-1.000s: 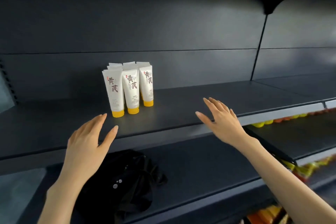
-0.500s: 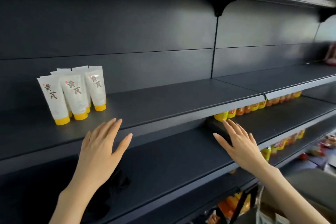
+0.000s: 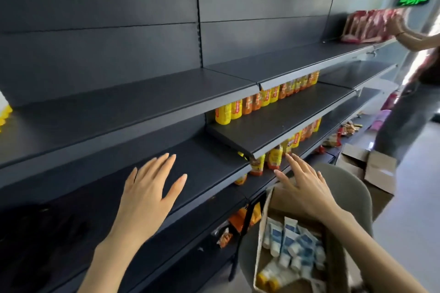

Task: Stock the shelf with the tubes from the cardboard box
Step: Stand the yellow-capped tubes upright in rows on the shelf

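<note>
**Above the cardboard box (image 3: 283,202): nothing yet picked up**

Along the wall, the dark shelf (image 3: 119,112) was seen largely bare, with only a few yellow-capped tubes (image 3: 4,114) caught at its far left edge. Low on the right, the cardboard box was set open-topped on a grey seat (image 3: 345,181), close to the lower shelf (image 3: 209,166). The left hand (image 3: 147,195) was spread before that lower shelf, fingers straight and released, nothing held; whether the shelf was touched could not be told. The right hand (image 3: 307,190) was stretched over the box's far rim, fingers likewise loose and empty. White tubes (image 3: 290,240) with blue labels were lying jumbled inside the box.

The step was judged to be the reach for fresh stock. It would be done well if the right hand were lowered straight into the box and several tubes were gathered by their bodies, caps turned one way, so that they could be stood on their caps beside those on the shelf. The box wall looked thin, so the left hand might be used to steady it. Tubes pinched at the crimped end were thought likely to slip.
</note>
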The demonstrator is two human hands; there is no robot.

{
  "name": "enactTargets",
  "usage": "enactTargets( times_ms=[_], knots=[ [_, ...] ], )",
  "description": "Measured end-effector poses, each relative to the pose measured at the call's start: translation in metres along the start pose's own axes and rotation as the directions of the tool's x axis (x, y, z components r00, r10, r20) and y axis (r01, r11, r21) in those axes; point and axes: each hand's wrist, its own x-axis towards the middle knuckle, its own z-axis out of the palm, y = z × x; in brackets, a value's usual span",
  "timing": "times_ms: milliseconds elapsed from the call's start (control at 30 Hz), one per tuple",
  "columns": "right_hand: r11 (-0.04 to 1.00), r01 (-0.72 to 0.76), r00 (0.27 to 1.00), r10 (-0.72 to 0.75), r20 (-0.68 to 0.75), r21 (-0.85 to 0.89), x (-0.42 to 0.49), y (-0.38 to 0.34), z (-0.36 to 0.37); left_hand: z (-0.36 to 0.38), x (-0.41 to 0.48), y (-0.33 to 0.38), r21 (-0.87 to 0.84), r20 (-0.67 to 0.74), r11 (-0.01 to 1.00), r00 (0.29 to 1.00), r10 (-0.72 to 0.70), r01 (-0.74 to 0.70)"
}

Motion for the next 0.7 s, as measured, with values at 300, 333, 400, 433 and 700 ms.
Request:
enactTargets(
  times_ms=[300, 333, 400, 433, 700],
  knots=[
    [0.949, -0.312, 0.948, 0.314, 0.046, -0.034, -0.037, 0.087, 0.035, 0.096, 0.053, 0.015, 0.022, 0.31, 0.991, 0.944, 0.117, -0.13],
    [0.937, -0.346, 0.936, 0.349, 0.047, -0.051, -0.042, 0.095, 0.041, 0.108, 0.058, 0.017, 0.023, 0.342, 0.989, 0.931, 0.126, -0.143],
    [0.908, -0.412, 0.907, 0.417, 0.052, -0.08, -0.051, 0.111, 0.051, 0.13, 0.067, 0.021, 0.021, 0.403, 0.986, 0.904, 0.146, -0.168],
    [0.892, -0.444, 0.892, 0.449, 0.055, -0.09, -0.054, 0.118, 0.057, 0.141, 0.071, 0.023, 0.021, 0.431, 0.983, 0.888, 0.158, -0.184],
    [0.793, -0.601, 0.783, 0.609, 0.125, -0.1, -0.074, 0.153, 0.114, 0.21, 0.083, 0.03, -0.017, 0.608, 0.967, 0.766, 0.211, -0.253]
  ],
)
